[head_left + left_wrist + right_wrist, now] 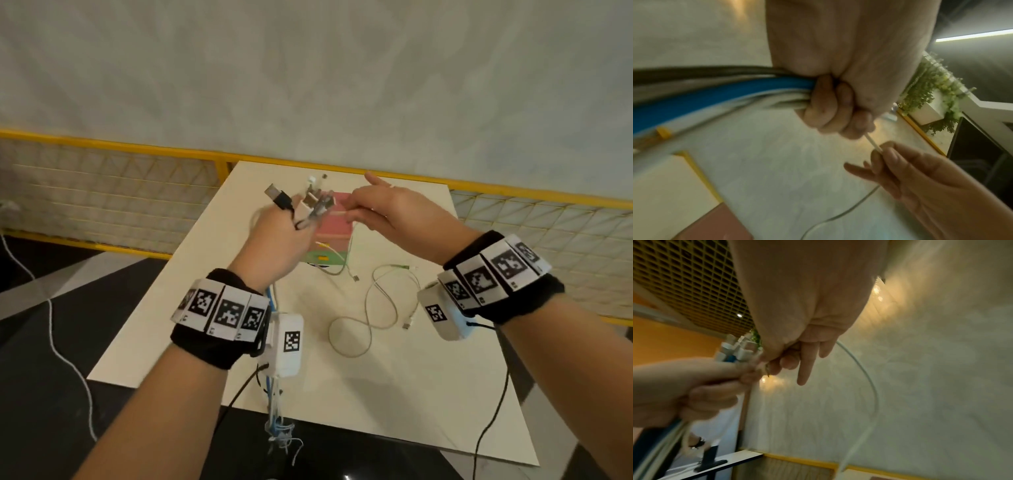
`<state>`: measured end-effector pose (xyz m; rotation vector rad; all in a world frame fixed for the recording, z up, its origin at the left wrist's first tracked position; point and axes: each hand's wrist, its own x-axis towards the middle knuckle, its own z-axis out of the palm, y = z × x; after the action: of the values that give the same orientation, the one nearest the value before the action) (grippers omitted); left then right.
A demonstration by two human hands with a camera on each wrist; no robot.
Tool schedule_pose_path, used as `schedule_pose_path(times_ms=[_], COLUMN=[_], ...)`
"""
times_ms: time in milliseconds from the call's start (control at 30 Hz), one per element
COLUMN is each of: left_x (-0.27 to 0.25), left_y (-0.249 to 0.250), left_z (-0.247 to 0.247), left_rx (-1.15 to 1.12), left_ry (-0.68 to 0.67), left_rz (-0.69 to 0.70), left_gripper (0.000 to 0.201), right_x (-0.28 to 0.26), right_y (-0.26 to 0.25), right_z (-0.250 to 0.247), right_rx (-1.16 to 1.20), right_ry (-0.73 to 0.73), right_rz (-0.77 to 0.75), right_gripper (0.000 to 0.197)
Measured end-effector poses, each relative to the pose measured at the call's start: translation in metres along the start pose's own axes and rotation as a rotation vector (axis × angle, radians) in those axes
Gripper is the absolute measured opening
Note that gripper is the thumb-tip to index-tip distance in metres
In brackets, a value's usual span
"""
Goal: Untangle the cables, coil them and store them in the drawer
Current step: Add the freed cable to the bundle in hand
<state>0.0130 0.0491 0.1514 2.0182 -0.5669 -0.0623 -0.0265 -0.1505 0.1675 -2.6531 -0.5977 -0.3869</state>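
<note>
My left hand is raised above the white table and grips a bundle of cables. A black USB plug and other plugs stick up from the fist. The bundle's blue and white strands hang below my wrist. In the left wrist view the fist closes round the blue cable. My right hand pinches a thin white cable just beside the left fist, index finger pointing out. That cable arcs away. A small pink and green drawer box stands behind the hands.
A loose white cable lies looped on the table, right of centre. A yellow railing with mesh runs behind the table. The dark floor lies to the left, with a white cord across it.
</note>
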Motion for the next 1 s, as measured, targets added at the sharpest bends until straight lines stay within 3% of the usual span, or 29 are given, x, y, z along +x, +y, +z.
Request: schedule_pose_path(times_ms=[67,167,233,333,400,500,600,667,833,1000], left_x=[0.001,0.000,0.000,-0.002,-0.006,-0.015,-0.027,-0.036,-0.049,-0.061], left_y=[-0.002,0.001,0.005,0.014,0.022,0.033,0.047,0.058,0.072,0.065], left_z=[-0.010,-0.022,-0.021,-0.009,0.000,-0.003,-0.019,-0.025,-0.036,-0.033], left_rx=[-0.114,-0.153,-0.043,0.088,0.165,0.044,-0.148,-0.312,-0.487,-0.475], left_ry=[0.172,0.356,0.282,0.003,-0.088,0.037,0.262,0.320,0.383,0.274], left_rz=[-0.001,0.063,0.066,0.083,0.126,0.152,0.172,0.172,0.211,0.200], left_gripper=[0.013,0.014,0.021,0.022,0.022,0.031,0.025,0.022,0.030,0.033], right_x=[-0.008,-0.017,-0.018,-0.015,-0.015,-0.029,-0.053,-0.064,-0.087,-0.102], right_y=[0.011,0.019,0.014,-0.004,-0.014,-0.017,-0.019,-0.025,-0.042,-0.062], right_z=[-0.003,-0.012,-0.017,-0.022,-0.026,-0.036,-0.034,-0.024,0.014,0.054], right_rx=[0.028,0.062,0.079,0.033,-0.033,-0.030,0.048,0.116,0.334,0.507], right_ry=[0.011,0.051,0.057,0.025,0.012,0.018,0.007,-0.040,-0.147,-0.221], right_rz=[0.091,0.213,0.213,0.102,0.066,0.196,0.303,0.345,0.442,0.500], right_gripper=[0.023,0.027,0.027,0.026,0.024,0.026,0.031,0.031,0.028,0.028])
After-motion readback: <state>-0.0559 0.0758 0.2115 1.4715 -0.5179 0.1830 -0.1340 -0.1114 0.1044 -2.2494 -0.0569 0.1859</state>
